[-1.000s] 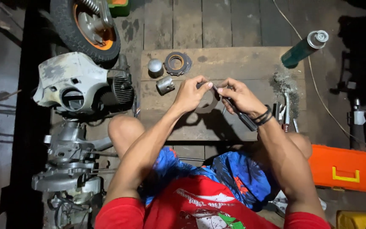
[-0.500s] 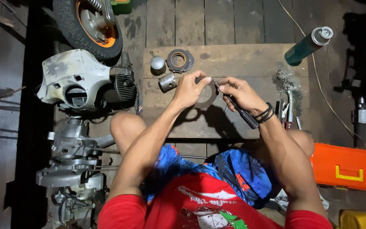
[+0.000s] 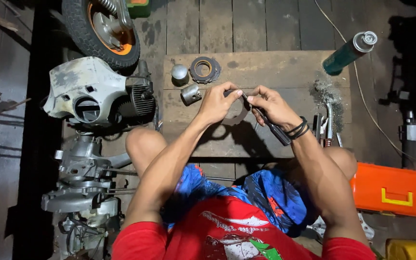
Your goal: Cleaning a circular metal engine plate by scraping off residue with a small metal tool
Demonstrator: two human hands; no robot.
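Pinching a small dark part (image 3: 233, 92) in the left hand (image 3: 217, 102), raised above the wooden board (image 3: 266, 67) for access | right hand (image 3: 271, 105) closed on a black-handled tool (image 3: 270, 126), tip at the part | piston (image 3: 190, 94) lies beside the left hand on the board.

Two hands (image 3: 220, 102) (image 3: 270, 105) are showing, with one tool (image 3: 270, 124), one wheel (image 3: 103, 30), one spray can (image 3: 348, 53), one orange case (image 3: 393, 190), three metal parts (image 3: 179, 72) (image 3: 205, 69) (image 3: 190, 94).

head cam | looks straight down | near, over wooden board (image 3: 266, 67)
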